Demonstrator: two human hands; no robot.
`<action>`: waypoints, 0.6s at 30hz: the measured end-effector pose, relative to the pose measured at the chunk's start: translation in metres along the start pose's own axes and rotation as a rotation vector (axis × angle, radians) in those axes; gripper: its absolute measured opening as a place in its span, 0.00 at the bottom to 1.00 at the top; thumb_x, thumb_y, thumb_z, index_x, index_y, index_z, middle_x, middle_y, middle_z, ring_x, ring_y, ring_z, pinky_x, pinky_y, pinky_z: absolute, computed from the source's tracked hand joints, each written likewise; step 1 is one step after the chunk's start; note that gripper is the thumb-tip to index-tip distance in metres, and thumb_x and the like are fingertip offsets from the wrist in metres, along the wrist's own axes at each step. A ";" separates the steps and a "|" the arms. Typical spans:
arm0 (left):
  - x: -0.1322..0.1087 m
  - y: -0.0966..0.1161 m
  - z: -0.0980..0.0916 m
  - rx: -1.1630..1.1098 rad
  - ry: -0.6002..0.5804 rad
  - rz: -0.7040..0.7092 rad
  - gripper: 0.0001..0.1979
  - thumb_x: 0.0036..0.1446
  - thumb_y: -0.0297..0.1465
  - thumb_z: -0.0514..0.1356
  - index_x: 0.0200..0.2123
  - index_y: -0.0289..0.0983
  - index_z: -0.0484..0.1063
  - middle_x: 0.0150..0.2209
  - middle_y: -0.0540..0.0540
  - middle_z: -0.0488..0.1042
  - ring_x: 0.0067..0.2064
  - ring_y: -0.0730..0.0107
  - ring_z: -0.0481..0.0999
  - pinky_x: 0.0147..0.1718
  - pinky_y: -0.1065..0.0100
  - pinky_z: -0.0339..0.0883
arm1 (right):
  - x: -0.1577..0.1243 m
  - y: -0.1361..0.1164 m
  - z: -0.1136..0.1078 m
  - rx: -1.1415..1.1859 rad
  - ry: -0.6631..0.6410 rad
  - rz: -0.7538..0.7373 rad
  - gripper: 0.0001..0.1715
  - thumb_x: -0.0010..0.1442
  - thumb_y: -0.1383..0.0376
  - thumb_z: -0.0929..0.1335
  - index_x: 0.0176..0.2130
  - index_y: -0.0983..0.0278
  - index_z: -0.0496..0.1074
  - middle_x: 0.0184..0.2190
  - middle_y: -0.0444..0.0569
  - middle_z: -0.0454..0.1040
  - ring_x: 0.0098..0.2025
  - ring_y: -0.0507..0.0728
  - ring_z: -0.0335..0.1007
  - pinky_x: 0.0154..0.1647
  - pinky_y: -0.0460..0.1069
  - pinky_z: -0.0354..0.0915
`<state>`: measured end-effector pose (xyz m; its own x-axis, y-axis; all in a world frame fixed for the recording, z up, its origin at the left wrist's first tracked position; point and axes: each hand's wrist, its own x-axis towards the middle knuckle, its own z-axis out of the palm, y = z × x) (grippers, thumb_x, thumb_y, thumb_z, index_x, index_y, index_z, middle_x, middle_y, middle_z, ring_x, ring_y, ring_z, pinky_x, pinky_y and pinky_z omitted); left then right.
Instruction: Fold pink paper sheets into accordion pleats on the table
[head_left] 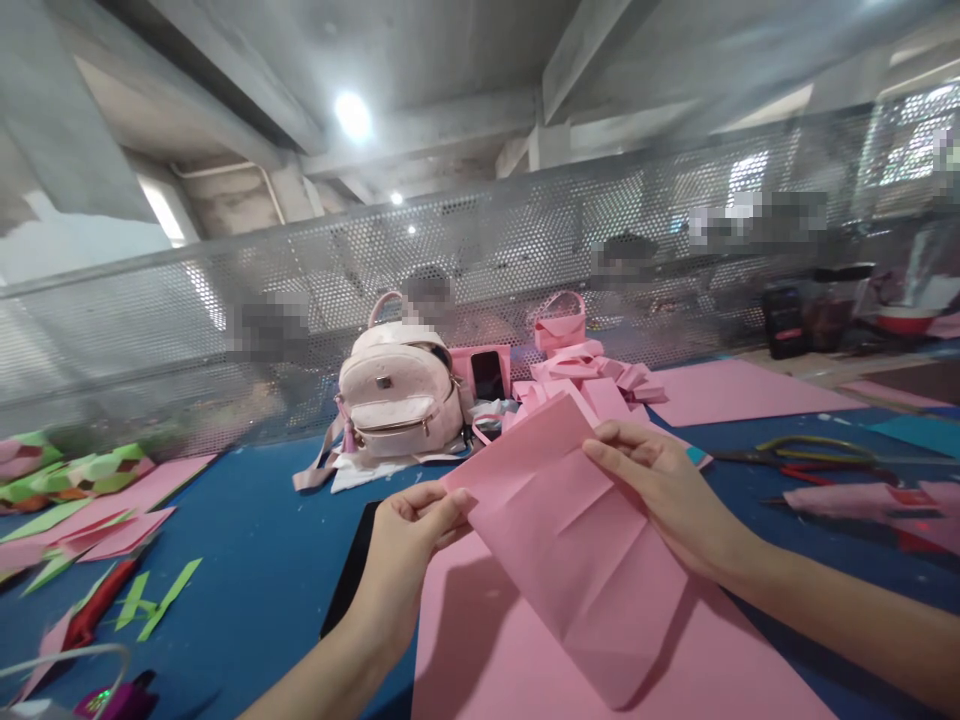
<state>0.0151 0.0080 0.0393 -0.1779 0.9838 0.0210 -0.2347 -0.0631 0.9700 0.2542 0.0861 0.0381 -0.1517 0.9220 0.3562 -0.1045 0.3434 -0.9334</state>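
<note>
Before us, a blue tabletop (247, 560) bears a large flat pink paper sheet (450, 680), with a pale pink backpack (401, 400) beyond. Above the sheet we grasp a creased pink paper piece (555, 530), our left hand (409, 535) pinching its upper left corner, our right hand (652, 480) its upper right edge. Scissors (772, 453) lie rightward, green paper strips (172, 600) leftward.

Matt creased paper (555, 540), smooth tabletop (247, 540), perforated metal partition (510, 235), glossy phone screen (487, 376)

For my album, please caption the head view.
Left hand and right hand hold creased pink paper before a pale pink mini backpack.
</note>
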 end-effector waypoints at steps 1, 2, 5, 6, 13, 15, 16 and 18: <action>-0.001 0.001 0.000 0.011 0.011 0.015 0.14 0.45 0.38 0.74 0.28 0.34 0.79 0.29 0.47 0.79 0.33 0.72 0.78 0.39 0.72 0.74 | 0.000 0.001 0.000 0.013 -0.004 0.012 0.20 0.50 0.51 0.77 0.32 0.62 0.74 0.28 0.43 0.71 0.31 0.53 0.66 0.32 0.46 0.62; -0.001 0.001 0.000 0.023 0.021 0.030 0.14 0.45 0.38 0.74 0.27 0.34 0.79 0.28 0.48 0.79 0.32 0.73 0.77 0.38 0.73 0.74 | 0.000 0.001 -0.001 0.023 -0.005 0.022 0.20 0.50 0.51 0.77 0.33 0.62 0.74 0.28 0.43 0.72 0.31 0.53 0.66 0.32 0.46 0.62; -0.002 0.002 0.000 0.056 0.038 0.069 0.13 0.46 0.38 0.74 0.25 0.35 0.78 0.24 0.50 0.77 0.28 0.76 0.75 0.37 0.74 0.74 | -0.002 -0.001 0.000 0.040 -0.012 0.047 0.21 0.48 0.51 0.78 0.35 0.62 0.75 0.29 0.45 0.74 0.32 0.54 0.68 0.33 0.46 0.64; -0.003 0.002 0.000 0.067 0.041 0.078 0.13 0.46 0.38 0.74 0.24 0.35 0.78 0.24 0.51 0.77 0.27 0.76 0.74 0.37 0.73 0.74 | -0.002 -0.003 0.001 0.042 -0.023 0.051 0.21 0.48 0.51 0.78 0.35 0.62 0.75 0.30 0.45 0.75 0.32 0.54 0.69 0.33 0.46 0.64; -0.010 0.008 0.004 0.141 0.052 0.133 0.12 0.46 0.37 0.74 0.23 0.36 0.77 0.24 0.50 0.78 0.30 0.74 0.75 0.36 0.74 0.72 | -0.007 -0.021 0.002 -0.088 -0.120 0.042 0.23 0.54 0.48 0.74 0.26 0.63 0.68 0.23 0.40 0.64 0.25 0.50 0.59 0.27 0.46 0.56; -0.013 0.009 0.004 0.175 0.042 0.165 0.11 0.47 0.38 0.73 0.25 0.36 0.78 0.26 0.50 0.79 0.31 0.74 0.75 0.35 0.75 0.71 | -0.007 -0.024 0.001 -0.146 -0.108 0.004 0.25 0.55 0.47 0.72 0.25 0.63 0.65 0.22 0.39 0.60 0.24 0.50 0.54 0.25 0.46 0.53; -0.014 0.009 0.004 0.189 0.035 0.178 0.11 0.47 0.38 0.73 0.25 0.37 0.79 0.26 0.50 0.80 0.31 0.73 0.76 0.35 0.75 0.71 | -0.007 -0.025 0.001 -0.165 -0.105 -0.007 0.25 0.56 0.46 0.72 0.25 0.62 0.64 0.21 0.39 0.58 0.24 0.50 0.53 0.25 0.46 0.52; -0.016 0.009 0.004 0.201 0.025 0.193 0.11 0.48 0.38 0.73 0.25 0.37 0.79 0.27 0.49 0.80 0.31 0.72 0.76 0.37 0.73 0.72 | -0.008 -0.027 0.000 -0.183 -0.097 -0.017 0.26 0.56 0.46 0.71 0.25 0.62 0.63 0.21 0.38 0.57 0.24 0.50 0.51 0.25 0.46 0.51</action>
<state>0.0193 -0.0074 0.0489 -0.2251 0.9523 0.2060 -0.0005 -0.2116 0.9774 0.2585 0.0692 0.0606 -0.2461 0.8973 0.3664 0.0708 0.3936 -0.9165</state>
